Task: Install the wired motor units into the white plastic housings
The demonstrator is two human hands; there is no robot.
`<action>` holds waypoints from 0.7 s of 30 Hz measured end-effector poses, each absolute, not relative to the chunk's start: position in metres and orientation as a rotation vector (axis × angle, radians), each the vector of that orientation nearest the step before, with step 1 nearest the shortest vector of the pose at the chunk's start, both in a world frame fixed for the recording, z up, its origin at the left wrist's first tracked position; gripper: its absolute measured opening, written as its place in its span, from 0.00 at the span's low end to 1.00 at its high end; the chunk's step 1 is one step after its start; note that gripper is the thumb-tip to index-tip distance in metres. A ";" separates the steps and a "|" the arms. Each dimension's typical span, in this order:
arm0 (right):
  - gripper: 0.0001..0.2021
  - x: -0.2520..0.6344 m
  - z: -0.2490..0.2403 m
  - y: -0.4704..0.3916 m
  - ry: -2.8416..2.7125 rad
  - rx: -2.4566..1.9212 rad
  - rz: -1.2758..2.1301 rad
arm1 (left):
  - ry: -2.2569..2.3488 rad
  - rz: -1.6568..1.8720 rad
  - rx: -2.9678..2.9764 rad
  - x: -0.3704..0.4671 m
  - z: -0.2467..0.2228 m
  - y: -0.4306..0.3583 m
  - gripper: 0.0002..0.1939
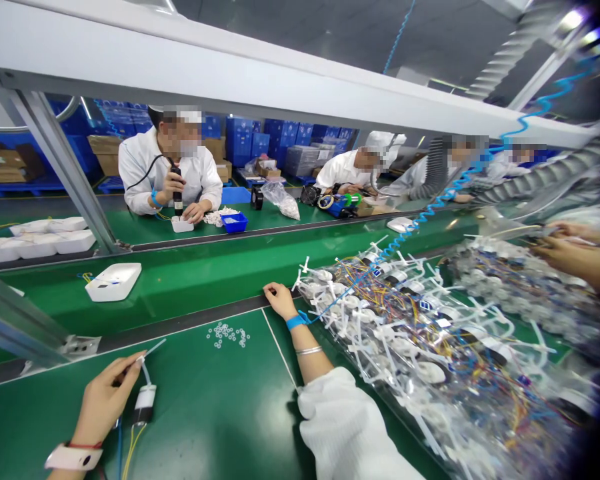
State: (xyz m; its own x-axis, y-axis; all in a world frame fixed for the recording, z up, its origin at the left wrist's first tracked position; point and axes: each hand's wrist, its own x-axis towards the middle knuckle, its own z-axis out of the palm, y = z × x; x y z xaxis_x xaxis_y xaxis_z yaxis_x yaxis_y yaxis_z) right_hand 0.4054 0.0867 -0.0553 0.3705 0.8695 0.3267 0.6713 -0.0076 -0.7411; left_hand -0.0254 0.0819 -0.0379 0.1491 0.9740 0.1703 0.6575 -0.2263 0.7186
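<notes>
My left hand [111, 388] pinches a thin translucent tube fitting [153, 349] between thumb and fingers. From it hangs a small white-and-black cylindrical motor unit [145, 405], with yellow and blue wires trailing down. My right hand [281, 301] is closed at the far edge of the bench, beside a large pile of similar motor units [425, 313] with white tubes and coloured wires, lying on clear plastic. Whether its curled fingers hold anything is hidden. Several small clear rings [226, 333] lie scattered on the green bench [205, 407] between my hands.
Beyond the bench runs a green conveyor [205, 270] carrying a white tray-like housing [114, 281]. Across it, a person [173, 167] holds a black tool over a white part. At right, another person's hands [575, 247] work by a second pile. A coiled blue cord [460, 183] hangs across.
</notes>
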 end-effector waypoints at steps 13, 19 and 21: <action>0.08 0.405 -0.054 0.087 -1.360 -1.742 0.267 | 1.618 0.836 1.783 -0.023 -0.033 0.080 0.28; 0.08 0.404 -0.055 0.087 -1.362 -1.740 0.267 | 1.599 0.854 1.790 -0.022 -0.030 0.079 0.29; 0.08 0.404 -0.055 0.087 -1.363 -1.741 0.269 | 1.587 0.862 1.793 -0.022 -0.029 0.079 0.28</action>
State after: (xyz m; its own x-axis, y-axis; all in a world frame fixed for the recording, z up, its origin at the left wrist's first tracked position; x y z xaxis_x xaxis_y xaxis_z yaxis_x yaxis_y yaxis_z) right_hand 0.4045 0.0870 -0.0546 0.3737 0.8657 0.3331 0.6745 -0.0072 -0.7382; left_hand -0.0215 0.0792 -0.0294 0.0799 0.9931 0.0859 0.6125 -0.1168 0.7818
